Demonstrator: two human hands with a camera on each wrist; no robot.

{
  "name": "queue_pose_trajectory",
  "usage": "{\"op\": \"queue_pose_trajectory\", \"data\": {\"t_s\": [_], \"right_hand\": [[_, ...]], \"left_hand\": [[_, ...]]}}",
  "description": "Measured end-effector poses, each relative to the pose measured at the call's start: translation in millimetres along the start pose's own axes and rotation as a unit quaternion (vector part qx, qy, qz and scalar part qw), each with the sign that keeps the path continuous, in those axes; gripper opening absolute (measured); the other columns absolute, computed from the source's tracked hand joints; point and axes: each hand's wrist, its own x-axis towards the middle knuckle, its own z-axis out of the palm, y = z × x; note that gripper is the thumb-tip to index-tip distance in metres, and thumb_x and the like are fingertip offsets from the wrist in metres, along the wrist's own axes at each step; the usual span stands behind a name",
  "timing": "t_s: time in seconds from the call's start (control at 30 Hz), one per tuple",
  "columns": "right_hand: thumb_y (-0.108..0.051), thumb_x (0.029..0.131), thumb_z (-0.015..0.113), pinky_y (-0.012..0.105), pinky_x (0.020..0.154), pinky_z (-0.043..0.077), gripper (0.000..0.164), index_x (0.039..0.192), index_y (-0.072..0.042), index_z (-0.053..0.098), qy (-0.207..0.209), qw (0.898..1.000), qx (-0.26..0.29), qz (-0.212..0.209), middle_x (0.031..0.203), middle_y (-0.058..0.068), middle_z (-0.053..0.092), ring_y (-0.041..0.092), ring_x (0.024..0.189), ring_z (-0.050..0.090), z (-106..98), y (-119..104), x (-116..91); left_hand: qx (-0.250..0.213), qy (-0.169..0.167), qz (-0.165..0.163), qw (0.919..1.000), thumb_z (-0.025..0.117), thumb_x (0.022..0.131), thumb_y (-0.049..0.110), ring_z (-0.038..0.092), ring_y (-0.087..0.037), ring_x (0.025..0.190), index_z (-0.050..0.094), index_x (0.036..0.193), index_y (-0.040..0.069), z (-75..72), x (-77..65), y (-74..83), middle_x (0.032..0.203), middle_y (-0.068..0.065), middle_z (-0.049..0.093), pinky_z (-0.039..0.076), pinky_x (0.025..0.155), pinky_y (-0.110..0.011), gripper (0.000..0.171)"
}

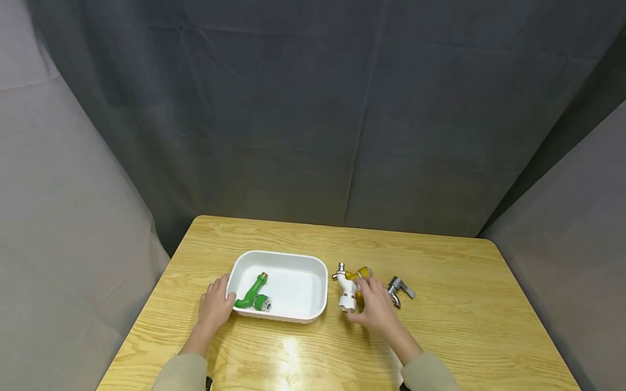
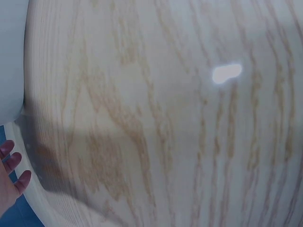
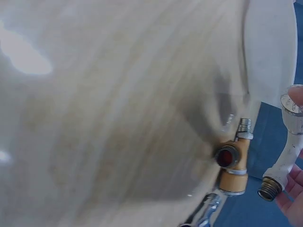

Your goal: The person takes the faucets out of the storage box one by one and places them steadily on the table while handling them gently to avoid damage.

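My right hand (image 1: 374,307) grips a white faucet (image 1: 348,290) by its body, to the right of the white tray (image 1: 320,309). In the right wrist view the white faucet (image 3: 287,153) shows its brass-coloured threaded end, with fingers around it. At the tray's left end rests my left hand (image 1: 215,304), its thumb by the rim; in the left wrist view its fingertips are spread beside the tray's wall. A green faucet (image 1: 254,294) lies inside the tray, towards the left. Just behind the right hand lies a yellow faucet (image 1: 363,272), partly hidden.
A chrome faucet (image 1: 397,288) with a lever lies to the right of the right hand. All of this is on a wooden table (image 1: 455,315) with rounded back corners. A dark grey curtain (image 1: 313,119) hangs behind it, with lighter cloth at both sides.
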Motion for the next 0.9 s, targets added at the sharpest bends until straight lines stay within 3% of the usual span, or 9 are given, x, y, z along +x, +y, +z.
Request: {"op": "queue_pose_trajectory", "data": {"t_s": [0.2, 0.53, 0.9], "right_hand": [[-0.035, 0.054, 0.075, 0.049, 0.086, 0.04, 0.075, 0.12, -0.007, 0.053, -0.009, 1.0, -0.004, 0.018, 0.11, 0.011, 0.051, 0.03, 0.1, 0.049, 7.8, 2.0, -11.4], [-0.036, 0.051, 0.074, 0.045, 0.081, 0.042, 0.071, 0.113, -0.007, 0.056, -0.004, 1.0, -0.009, 0.008, 0.102, 0.009, 0.053, 0.025, 0.093, 0.049, 26.8, 5.6, -22.9], [-0.036, 0.052, 0.075, 0.046, 0.081, 0.041, 0.072, 0.114, -0.005, 0.055, -0.032, 0.998, -0.015, 0.045, 0.099, 0.008, 0.053, 0.027, 0.092, 0.05, 33.6, 0.2, -34.0]], "left_hand": [[-0.005, -0.002, 0.0, 1.0, 0.046, 0.086, 0.021, 0.046, -0.034, 0.108, 0.04, 0.131, 0.005, -1.3, -0.1, -0.9, 0.119, -0.018, 0.053, 0.038, 0.081, -0.049, 0.047], [-0.011, -0.01, -0.002, 0.9999, 0.045, 0.086, 0.021, 0.046, -0.034, 0.11, 0.04, 0.131, 0.006, -1.3, 0.0, -1.3, 0.12, -0.018, 0.052, 0.037, 0.081, -0.049, 0.048], [-0.008, -0.009, -0.004, 0.9999, 0.045, 0.087, 0.022, 0.046, -0.033, 0.109, 0.039, 0.131, 0.006, -0.5, 0.4, -1.4, 0.121, -0.018, 0.052, 0.037, 0.082, -0.049, 0.048]]}}
